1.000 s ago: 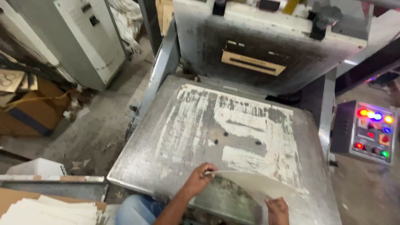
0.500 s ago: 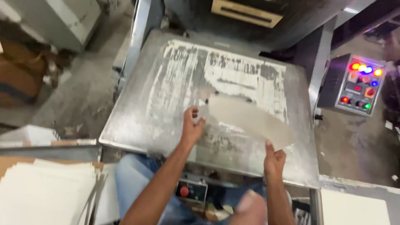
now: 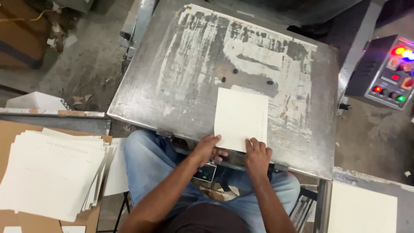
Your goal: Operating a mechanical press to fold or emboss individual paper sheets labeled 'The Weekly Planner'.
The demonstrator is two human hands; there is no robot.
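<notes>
Both hands at the near edge of a white sheet on a worn metal plate.

Big scuffed metal plate filling the middle, tilted up toward the far side, streaked with pale residue. To the left, a loose stack of white sheets on brown board; lower right, another white pile; far right, a control box with lit red, blue and green buttons. White sheet flat on the plate near its front edge. Left hand bent at the wrist, fingers curled around the sheet's near left corner. Right hand palm down, fingers pressed flat on the near right edge, not closed around it. Forearms angled up from blue-jeaned knees.
</notes>
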